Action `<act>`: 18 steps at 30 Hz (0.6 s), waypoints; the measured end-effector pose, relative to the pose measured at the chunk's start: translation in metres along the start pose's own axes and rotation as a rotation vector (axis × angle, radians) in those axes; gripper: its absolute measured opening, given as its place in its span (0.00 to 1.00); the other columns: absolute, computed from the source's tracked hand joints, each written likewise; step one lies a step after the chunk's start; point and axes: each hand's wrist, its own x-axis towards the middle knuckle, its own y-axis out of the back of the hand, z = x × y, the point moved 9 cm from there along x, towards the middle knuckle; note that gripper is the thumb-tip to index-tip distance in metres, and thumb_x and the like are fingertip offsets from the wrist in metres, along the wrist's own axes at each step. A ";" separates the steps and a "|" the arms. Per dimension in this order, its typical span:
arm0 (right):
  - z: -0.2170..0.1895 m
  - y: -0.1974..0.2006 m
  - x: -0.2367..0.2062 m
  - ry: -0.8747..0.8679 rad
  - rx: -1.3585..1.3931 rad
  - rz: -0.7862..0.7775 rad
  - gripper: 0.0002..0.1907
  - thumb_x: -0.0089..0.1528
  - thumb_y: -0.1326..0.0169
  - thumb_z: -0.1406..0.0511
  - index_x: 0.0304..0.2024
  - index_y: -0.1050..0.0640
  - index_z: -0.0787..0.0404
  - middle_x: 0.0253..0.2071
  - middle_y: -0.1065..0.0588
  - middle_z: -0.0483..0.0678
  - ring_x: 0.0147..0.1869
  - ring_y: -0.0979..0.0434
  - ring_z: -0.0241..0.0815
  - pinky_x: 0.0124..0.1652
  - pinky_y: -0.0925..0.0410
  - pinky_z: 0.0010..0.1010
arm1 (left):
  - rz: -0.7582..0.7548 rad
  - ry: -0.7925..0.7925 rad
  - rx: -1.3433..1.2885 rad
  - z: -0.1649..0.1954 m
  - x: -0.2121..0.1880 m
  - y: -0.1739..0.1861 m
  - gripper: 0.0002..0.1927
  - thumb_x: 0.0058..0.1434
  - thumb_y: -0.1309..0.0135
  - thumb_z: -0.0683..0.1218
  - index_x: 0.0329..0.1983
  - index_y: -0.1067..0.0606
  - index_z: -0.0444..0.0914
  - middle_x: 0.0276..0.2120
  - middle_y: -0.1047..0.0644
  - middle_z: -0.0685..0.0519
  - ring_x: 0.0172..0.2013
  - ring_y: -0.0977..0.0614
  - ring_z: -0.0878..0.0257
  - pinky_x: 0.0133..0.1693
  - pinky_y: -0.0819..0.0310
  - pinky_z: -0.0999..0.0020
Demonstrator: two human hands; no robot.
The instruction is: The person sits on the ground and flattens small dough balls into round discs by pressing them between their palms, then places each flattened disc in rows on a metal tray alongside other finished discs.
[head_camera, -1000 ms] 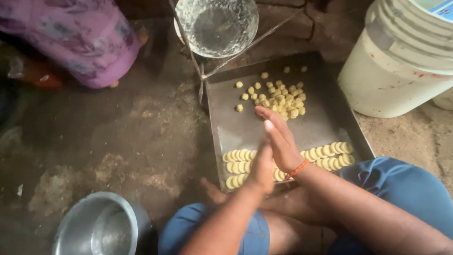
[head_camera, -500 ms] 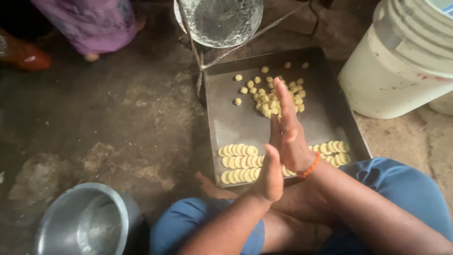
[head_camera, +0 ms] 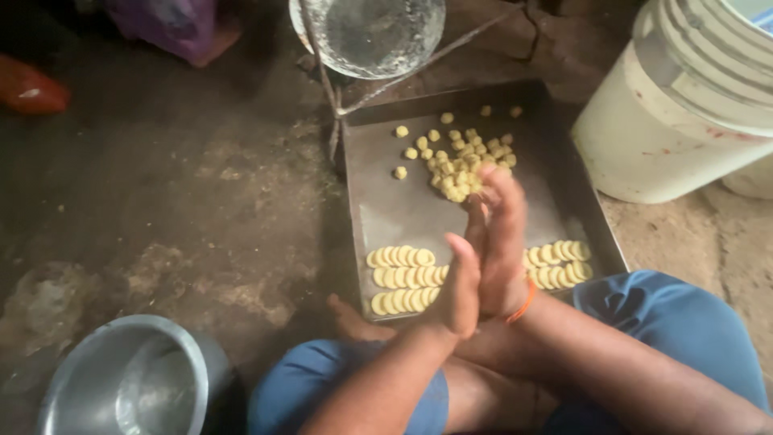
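Note:
My left hand [head_camera: 459, 282] and my right hand [head_camera: 503, 242] are pressed palm to palm above a dark metal tray [head_camera: 386, 201]. Whatever lies between the palms is hidden. The right wrist wears an orange band [head_camera: 525, 304]. At the tray's far end sits a loose heap of small yellow dough balls [head_camera: 459, 157]. Along the near edge lie rows of flattened yellow dough discs [head_camera: 403, 278], with more discs [head_camera: 560, 262] to the right of my hands.
A steel bowl [head_camera: 121, 379] stands at the lower left on the earthen floor. A white plastic bucket [head_camera: 684, 105] is at the upper right. A round glass-like dish [head_camera: 374, 28] rests on a thin metal stand beyond the tray. My blue-clad knees frame the bottom.
My palms have stayed together, sliding against each other; the right hand has tilted more upright. The camera has shifted, and the person in purple at the upper left is almost out of view.

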 end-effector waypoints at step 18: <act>-0.024 -0.003 -0.016 0.276 0.137 -0.069 0.50 0.69 0.80 0.34 0.57 0.27 0.70 0.60 0.31 0.58 0.69 0.35 0.51 0.72 0.46 0.43 | 0.105 0.200 -0.464 -0.004 -0.004 0.010 0.55 0.67 0.69 0.78 0.81 0.59 0.34 0.63 0.48 0.52 0.68 0.46 0.62 0.70 0.52 0.63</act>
